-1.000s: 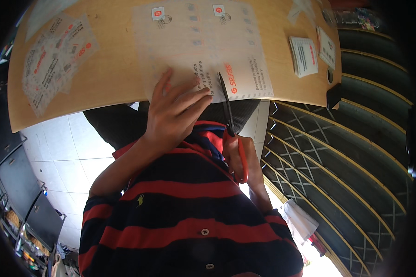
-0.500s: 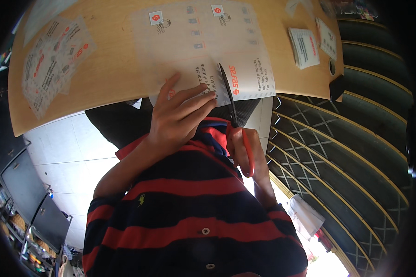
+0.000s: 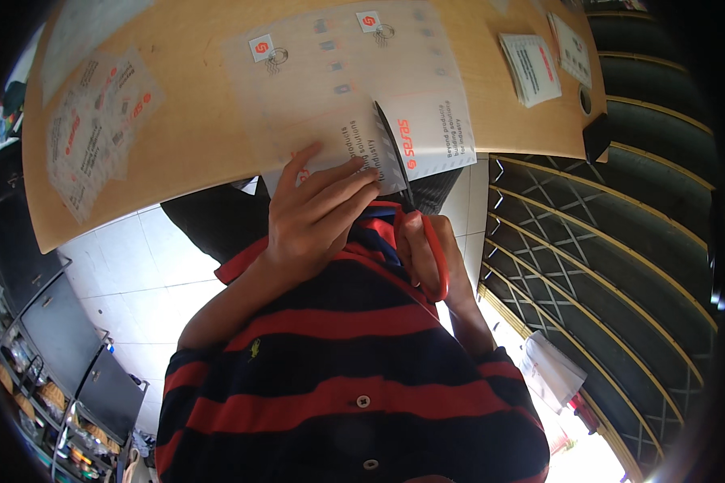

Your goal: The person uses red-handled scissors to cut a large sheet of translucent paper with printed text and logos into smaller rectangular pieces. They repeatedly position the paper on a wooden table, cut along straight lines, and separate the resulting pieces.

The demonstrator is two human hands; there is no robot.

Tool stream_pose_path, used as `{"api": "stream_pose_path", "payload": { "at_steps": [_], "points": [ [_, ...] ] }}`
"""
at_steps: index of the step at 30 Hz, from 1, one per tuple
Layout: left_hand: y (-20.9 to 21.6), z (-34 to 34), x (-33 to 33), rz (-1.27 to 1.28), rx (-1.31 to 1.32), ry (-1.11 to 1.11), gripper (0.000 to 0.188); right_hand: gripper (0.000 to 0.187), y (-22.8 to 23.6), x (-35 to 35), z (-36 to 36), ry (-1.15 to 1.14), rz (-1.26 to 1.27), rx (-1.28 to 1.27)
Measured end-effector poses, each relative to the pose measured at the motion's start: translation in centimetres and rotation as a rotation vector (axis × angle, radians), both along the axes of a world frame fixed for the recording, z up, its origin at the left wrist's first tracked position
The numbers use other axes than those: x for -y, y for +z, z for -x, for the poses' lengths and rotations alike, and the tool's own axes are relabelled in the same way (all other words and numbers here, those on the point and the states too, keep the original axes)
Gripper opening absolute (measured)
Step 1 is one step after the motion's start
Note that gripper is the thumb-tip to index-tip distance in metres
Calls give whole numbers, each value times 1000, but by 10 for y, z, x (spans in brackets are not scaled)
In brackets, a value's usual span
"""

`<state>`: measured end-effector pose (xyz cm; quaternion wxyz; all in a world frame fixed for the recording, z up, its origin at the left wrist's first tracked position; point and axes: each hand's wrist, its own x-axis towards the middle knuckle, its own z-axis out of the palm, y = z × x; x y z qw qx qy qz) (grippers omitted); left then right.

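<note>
A large, thin, whitish printed sheet [image 3: 298,97] lies on the table, its near edge reaching past the table's front edge. On its lower part my left hand [image 3: 310,213] rests flat, fingers stretched out and slightly spread. My right hand [image 3: 418,251] is closed around the red handle [image 3: 441,270] of a pair of scissors. Their dark blade [image 3: 391,133] points away from me, running up the sheet between two printed columns, just right of my left fingertips. The lower blade is hidden, and I cannot see where the cut ends.
Several loose printed pieces [image 3: 97,129] overlap at the table's left. A stack of cut pieces [image 3: 529,71] sits on the right, with another pile [image 3: 570,50] beside it. The wooden table [image 3: 187,97] ends in front of my body. A folding metal gate [image 3: 620,209] stands to the right.
The scissors have moved slightly farther up the sheet, away from me. My left hand stays pressed on the paper. The whole view has shifted and turned a little.
</note>
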<state>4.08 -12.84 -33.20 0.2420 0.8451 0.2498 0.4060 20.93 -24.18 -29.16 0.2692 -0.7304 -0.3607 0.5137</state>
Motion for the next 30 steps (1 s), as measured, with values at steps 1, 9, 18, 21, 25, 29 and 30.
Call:
{"api": "stream_pose_path", "payload": {
  "at_steps": [1, 9, 18, 21, 25, 29, 30],
  "points": [
    [1, 0, 0, 4, 3, 2, 14, 57, -1, 0, 0, -2, 7, -5],
    [6, -1, 7, 52, 49, 20, 19, 60, 1, -11, 1, -3, -43, -67],
    [9, 0, 9, 44, 140, 94, 20, 60, -3, -18, 5, 59, -41, -4],
    [11, 2, 11, 43, 123, 88, 20, 61, -5, -22, 2, 72, -91, -25],
    [11, 3, 10, 32, 122, 98, 20, 62, -4, -29, 1, 84, -87, -10],
    [17, 5, 11, 43, 111, 114, 19, 60, -7, -31, -1, 106, -11, 0],
    [17, 6, 13, 46, 113, 114, 19, 60, -8, -32, 0, 83, -28, 6]
  ]
}}
